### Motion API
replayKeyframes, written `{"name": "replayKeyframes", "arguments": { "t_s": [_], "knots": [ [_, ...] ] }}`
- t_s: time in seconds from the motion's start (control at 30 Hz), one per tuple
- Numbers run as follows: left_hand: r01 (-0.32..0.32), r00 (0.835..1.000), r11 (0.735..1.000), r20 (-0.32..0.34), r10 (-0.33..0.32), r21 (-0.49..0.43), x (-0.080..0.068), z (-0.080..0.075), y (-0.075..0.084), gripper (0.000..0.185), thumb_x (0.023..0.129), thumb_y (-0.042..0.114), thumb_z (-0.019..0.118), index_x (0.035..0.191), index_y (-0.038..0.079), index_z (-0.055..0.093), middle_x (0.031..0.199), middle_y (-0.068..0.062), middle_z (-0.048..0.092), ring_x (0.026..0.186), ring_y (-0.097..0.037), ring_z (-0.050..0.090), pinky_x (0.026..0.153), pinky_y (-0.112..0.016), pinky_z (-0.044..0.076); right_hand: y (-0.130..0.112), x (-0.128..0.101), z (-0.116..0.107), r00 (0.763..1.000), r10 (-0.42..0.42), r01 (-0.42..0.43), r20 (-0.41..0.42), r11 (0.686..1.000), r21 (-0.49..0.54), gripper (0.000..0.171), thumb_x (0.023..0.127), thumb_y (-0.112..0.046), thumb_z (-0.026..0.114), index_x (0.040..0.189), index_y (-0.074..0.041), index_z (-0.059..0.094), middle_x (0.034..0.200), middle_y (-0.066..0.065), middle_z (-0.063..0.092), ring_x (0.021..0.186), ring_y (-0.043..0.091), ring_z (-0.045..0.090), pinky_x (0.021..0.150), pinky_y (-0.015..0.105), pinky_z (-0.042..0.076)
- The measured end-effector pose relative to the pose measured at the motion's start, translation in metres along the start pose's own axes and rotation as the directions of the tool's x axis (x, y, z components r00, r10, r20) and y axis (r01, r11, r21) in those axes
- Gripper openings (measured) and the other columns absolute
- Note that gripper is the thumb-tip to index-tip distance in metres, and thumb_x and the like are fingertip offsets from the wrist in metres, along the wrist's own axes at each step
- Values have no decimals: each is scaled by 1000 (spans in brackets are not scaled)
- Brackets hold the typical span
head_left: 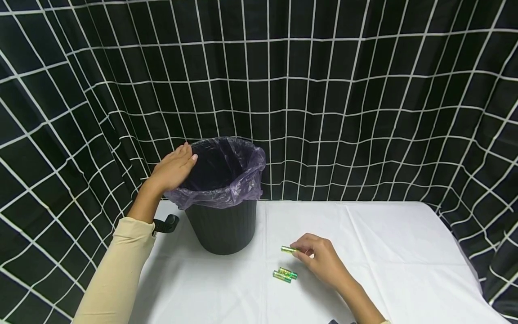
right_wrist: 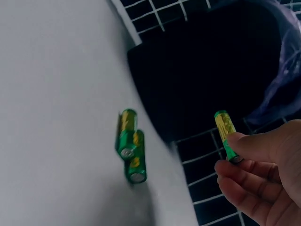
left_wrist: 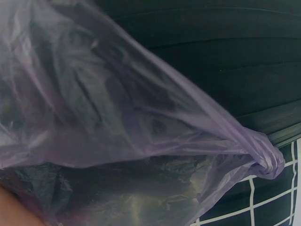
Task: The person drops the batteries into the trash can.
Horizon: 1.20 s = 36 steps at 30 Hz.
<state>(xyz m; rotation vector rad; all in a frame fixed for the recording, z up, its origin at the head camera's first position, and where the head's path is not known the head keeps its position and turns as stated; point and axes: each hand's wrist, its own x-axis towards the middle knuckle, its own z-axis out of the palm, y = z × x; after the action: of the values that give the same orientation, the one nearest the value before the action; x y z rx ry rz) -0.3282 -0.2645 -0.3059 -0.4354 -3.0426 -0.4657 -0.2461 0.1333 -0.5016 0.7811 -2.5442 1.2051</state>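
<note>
- Three green and yellow batteries are in view: one battery [head_left: 288, 249] is in your right hand [head_left: 321, 263], and two batteries [head_left: 285, 274] lie on the tabletop [head_left: 404, 270].
- Your right hand pinches the one battery between the thumb and the fingertips [right_wrist: 235, 172]; the grip is closed around its one end, and the other end sticks out free toward the bin.
- From the right wrist view, this battery [right_wrist: 226, 134] is lifted off the white cloth, with the dark bin behind it.
- The two lying batteries [right_wrist: 130, 150] touch each other side by side, just beside your right hand and in front of the bin.
- Your left hand [head_left: 175, 168] rests on the rim of the black bin [head_left: 222, 220], at its left side, with the fingers straight and together on the purple bag [head_left: 238, 180]. It does not curl around anything that I can see.
- The left wrist view shows only the purple bag [left_wrist: 141, 122] very close, folded over the ribbed wall of the bin.
- The bin stands upright on the tabletop, near its back left part, in front of a black curtain [head_left: 364, 90] with white grid lines.
</note>
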Motion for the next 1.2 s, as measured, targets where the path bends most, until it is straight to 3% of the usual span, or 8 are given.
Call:
{"name": "replayKeyframes", "arguments": {
  "t_s": [0.4,0.67,0.9,1.2],
  "knots": [
    [2,1000,1000,3,-2,1,0,-1,0,66,112,37,14,157,-11,7,166,-26,2,155,-40,0,125,-50,2,-24,1,-6,997,-77,78,-21,997,13,19,81,4,81,95,-7,79,92,-9,70,75,1,61,70,22,58],
    [-4,1000,1000,0,4,9,0,-1,-1,66,112,36,15,156,-11,8,166,-27,3,155,-40,1,125,-51,3,-38,4,-9,988,-151,151,-42,988,-8,21,81,4,81,97,-9,79,94,-9,70,75,0,61,69,29,59],
    [-4,1000,1000,-8,4,10,-2,0,-1,65,112,36,15,156,-12,10,166,-27,4,155,-40,2,125,-50,4,-53,12,-12,965,-260,260,-43,966,-7,22,80,6,82,97,-7,79,93,-7,69,73,1,60,66,27,58],
    [-9,1000,1000,-4,9,9,0,1,0,65,112,35,15,156,-12,9,166,-27,4,155,-41,2,125,-51,4,-70,28,-22,945,-328,327,-14,944,-56,19,82,4,81,97,-8,79,93,-7,69,74,1,58,65,20,53]
  ]
}}
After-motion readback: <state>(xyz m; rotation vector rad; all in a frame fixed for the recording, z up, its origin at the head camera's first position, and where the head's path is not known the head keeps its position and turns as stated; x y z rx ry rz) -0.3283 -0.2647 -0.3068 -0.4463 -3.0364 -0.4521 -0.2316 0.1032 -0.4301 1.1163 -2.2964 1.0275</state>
